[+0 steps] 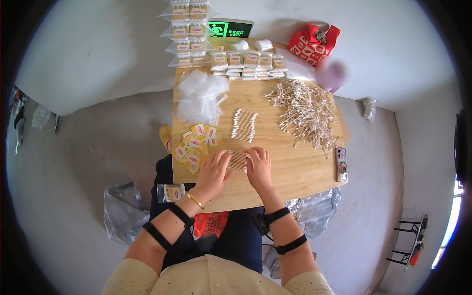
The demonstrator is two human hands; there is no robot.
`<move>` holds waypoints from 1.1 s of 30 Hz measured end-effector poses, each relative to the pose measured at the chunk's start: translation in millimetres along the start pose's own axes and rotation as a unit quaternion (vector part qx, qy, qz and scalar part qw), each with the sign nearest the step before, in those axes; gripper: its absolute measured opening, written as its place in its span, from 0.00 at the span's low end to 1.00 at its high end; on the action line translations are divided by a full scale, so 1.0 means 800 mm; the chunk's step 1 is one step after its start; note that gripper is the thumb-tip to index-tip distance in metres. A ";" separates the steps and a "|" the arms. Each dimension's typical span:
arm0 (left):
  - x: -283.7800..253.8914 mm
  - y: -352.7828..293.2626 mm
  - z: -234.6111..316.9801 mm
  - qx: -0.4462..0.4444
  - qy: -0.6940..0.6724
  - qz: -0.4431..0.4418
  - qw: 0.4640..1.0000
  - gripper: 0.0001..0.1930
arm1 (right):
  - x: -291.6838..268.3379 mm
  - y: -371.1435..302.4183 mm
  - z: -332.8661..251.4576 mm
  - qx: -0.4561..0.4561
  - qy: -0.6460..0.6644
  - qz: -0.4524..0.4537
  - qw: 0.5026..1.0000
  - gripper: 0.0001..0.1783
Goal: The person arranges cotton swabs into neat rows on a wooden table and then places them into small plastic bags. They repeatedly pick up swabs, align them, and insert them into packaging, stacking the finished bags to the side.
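A small row of cotton swabs (pixel 238 162) lies side by side near the front of the wooden table (pixel 290 169). My left hand (pixel 214 169) grips its left ends with curled fingers, while my right hand (pixel 259 168) presses against the right ends. Just beyond them is a second neat row of swabs (pixel 244 126), untouched. Yellow-and-white printed cards (pixel 194 147) are scattered left of my left hand. Behind those, clear plastic bags (pixel 199 98) lie in a loose heap. One filled swab pack (pixel 173 192) rests at the front left edge, close to my left wrist.
A big heap of loose swabs (pixel 307 110) covers the table's right side. Near the right edge lies a phone (pixel 341 163). Packed swab bags (pixel 250 61) are stacked at the back, beside a tiered clear rack (pixel 189 32). A red bag (pixel 314 44) stands at the back right.
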State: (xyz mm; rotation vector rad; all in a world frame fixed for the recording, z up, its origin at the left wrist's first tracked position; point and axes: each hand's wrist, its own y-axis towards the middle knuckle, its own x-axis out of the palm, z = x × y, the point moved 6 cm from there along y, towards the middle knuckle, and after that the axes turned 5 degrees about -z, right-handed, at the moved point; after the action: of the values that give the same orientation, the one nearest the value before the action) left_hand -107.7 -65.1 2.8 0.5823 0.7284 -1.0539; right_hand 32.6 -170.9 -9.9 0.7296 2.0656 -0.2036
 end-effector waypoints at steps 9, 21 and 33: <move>0.038 0.013 -0.005 0.066 0.201 -0.056 0.976 0.44 | 0.018 -0.067 0.002 0.014 -0.069 -0.051 0.996 0.43; 0.055 0.004 -0.029 0.026 0.226 -0.070 0.971 0.49 | 0.069 -0.052 -0.017 0.014 -0.145 -0.034 0.989 0.47; 0.054 0.005 -0.026 0.057 0.210 -0.083 0.972 0.46 | 0.068 -0.054 -0.018 0.026 -0.173 -0.055 0.983 0.48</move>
State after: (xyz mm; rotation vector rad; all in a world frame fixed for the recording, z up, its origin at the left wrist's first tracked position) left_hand -95.8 -72.3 -43.3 0.8699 1.1078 -1.1456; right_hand -24.9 -177.3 -51.4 0.5666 1.7737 -0.4187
